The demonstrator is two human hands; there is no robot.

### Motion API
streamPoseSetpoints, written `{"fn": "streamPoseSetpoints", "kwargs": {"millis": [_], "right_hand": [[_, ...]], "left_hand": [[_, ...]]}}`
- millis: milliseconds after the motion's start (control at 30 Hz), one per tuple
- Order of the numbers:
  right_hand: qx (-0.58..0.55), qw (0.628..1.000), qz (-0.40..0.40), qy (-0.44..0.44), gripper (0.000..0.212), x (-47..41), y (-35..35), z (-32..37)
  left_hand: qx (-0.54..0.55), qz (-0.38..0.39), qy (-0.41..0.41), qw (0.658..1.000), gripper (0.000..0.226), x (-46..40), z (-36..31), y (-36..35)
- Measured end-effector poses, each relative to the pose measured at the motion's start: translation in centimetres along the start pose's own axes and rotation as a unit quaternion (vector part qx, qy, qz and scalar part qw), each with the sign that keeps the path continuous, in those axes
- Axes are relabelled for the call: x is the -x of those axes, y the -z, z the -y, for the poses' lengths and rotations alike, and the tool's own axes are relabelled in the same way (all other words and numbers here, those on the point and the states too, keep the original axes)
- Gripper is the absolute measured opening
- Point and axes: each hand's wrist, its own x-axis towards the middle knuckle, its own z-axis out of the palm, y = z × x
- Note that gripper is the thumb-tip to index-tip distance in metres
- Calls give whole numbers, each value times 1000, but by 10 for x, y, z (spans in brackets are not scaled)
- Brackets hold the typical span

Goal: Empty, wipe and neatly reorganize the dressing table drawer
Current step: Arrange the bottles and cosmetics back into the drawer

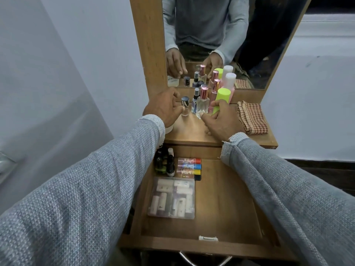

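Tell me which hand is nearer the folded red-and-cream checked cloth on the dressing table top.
Right. The right hand is just left of the checked cloth, at the lime-green bottle. The left hand is farther left, beyond the bottles.

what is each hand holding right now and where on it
Left hand pinches the small dark-capped bottle at its cap. Right hand grips the lime-green bottle around its lower body.

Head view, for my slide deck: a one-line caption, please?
Both hands reach for bottles on the dressing table above the open drawer.
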Motion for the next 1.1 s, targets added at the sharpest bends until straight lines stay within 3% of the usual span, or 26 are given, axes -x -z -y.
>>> {"fn": "streamPoseSetpoints", "kwargs": {"millis": [167, 433, 633, 1100], "right_hand": [[12, 1000, -15, -9, 47, -5, -12, 1], [-43, 998, -14, -48, 31, -16, -24, 1], [5, 999, -41, -6, 21, -12, -31, 1], [11, 999, -10, 33, 34, -8, -56, 15]], "left_hand": [[-18, 36, 15, 999, 43, -13, -3, -9], [-46, 36, 16, 998, 17, -21, -5, -17], [-32, 15, 38, 999, 28, -17, 5, -10], [27, -53, 68, 996, 34, -9, 30, 31]]}}
